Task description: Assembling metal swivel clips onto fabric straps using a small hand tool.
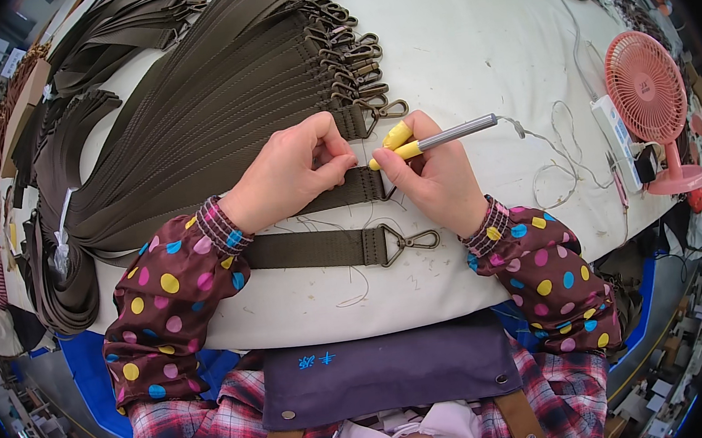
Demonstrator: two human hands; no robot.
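My left hand (288, 174) is closed in a pinch over the end of an olive-brown webbing strap (358, 186). What its fingertips hold is too small to make out. In my right hand (446, 180) is a corded pen-shaped tool (459, 130) with a yellow grip and a grey barrel. Its yellow end points left, close to my left fingertips. Nearer to me, another strap (312, 249) lies flat, with a metal snap hook (417, 240) at its right end. Beyond my hands a thick fan of similar straps (222, 105) spreads out, their hooks bunched on the right.
The white-covered table (470, 55) curves toward me, with loose threads scattered on it. At the right stand a pink fan (644, 81) and a white power strip (617, 143). The tool's thin cord (560, 152) loops between them and my right hand. A white tie (63, 217) bundles the straps at left.
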